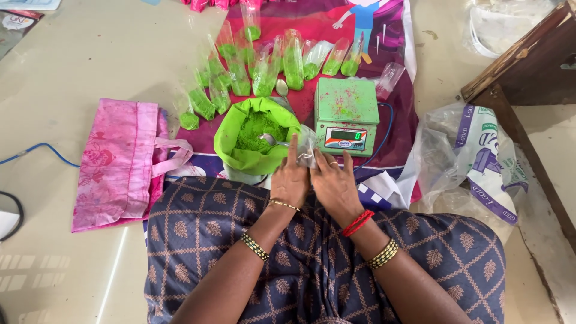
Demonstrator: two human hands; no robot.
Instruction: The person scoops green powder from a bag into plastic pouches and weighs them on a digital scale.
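My left hand point(289, 177) and my right hand point(335, 183) meet over my lap, both holding a small clear plastic pouch point(306, 150) between them. The left index finger points up along the pouch. Just beyond the hands sits a green bag of green powder point(255, 135) with a metal spoon point(268, 140) resting in it. To its right stands a small green weighing scale point(347, 114) with a lit display. Several clear pouches part-filled with green powder point(264, 66) lie in rows behind, on a pink printed sheet point(336, 30).
A pink cloth bag point(117, 162) lies on the floor to the left, with a blue cable point(42, 149) beyond it. A crumpled clear and white plastic bag point(474, 162) sits to the right, beside a wooden piece of furniture point(528, 60).
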